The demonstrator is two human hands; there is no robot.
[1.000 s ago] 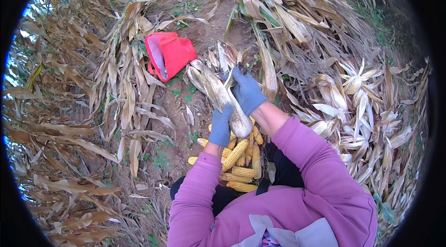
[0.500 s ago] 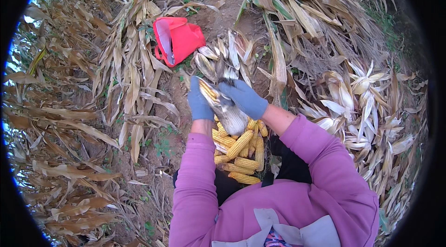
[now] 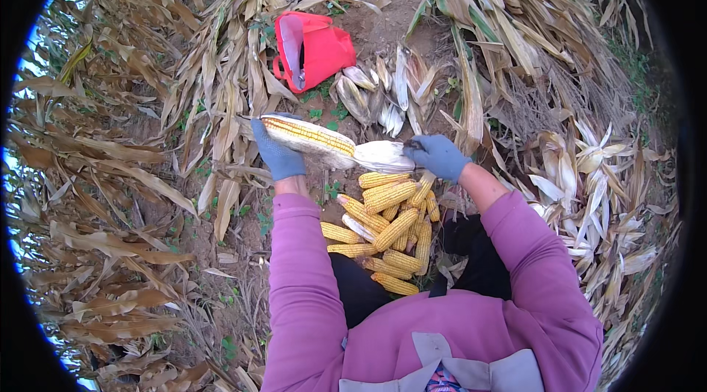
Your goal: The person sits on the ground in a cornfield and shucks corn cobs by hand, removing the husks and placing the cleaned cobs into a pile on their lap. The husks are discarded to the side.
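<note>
Both my hands wear grey-blue gloves. My left hand (image 3: 278,155) is closed around one end of a partly husked ear of corn (image 3: 317,135), whose yellow kernels show between pale husk leaves. From the ear's other end a strip of whitish husk (image 3: 383,155) stretches to the right. My right hand (image 3: 442,158) grips the dark, dry end of that husk, its fingertips partly hidden. Below the hands, bare yellow corn cobs (image 3: 395,230) lie heaped on the ground between my legs.
A red bag (image 3: 324,53) with its mouth gaping lies ahead on the soil. Beside it sits a small heap of unhusked ears (image 3: 379,90). Dry stalks (image 3: 508,16) spread at the far right, loose husks (image 3: 582,178) on the right, standing dry corn plants (image 3: 96,134) on the left.
My hands have moved apart, the left one leftward and the right one rightward. The husk between them is pulled out lengthwise, and more kernels show. The view has shifted slightly.
</note>
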